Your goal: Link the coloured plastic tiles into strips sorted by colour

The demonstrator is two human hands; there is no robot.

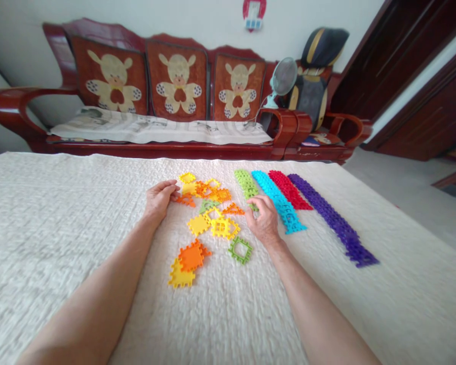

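My left hand (160, 197) rests at the left side of a loose group of plastic interlocking building tiles, its fingers loosely bent and a little apart. Its fingertips are beside an orange tile (186, 201) and a yellow tile (189, 189); I see nothing held in it. My right hand (264, 218) is at the near end of a row of light green tiles (246, 183). Thumb and fingers there close around a green tile (254, 207), partly hidden by the fingers. Between the hands lie several yellow and orange tiles, with a green one (209, 206) among them.
Rows of blue (279, 200), red (289, 189) and purple tiles (329, 215) lie to the right. Closer to me are a green frame tile (240, 250), an orange tile (192, 256) and a yellow tile (181, 276). Beyond the cloth-covered table (61, 213) stands a wooden sofa (155, 149).
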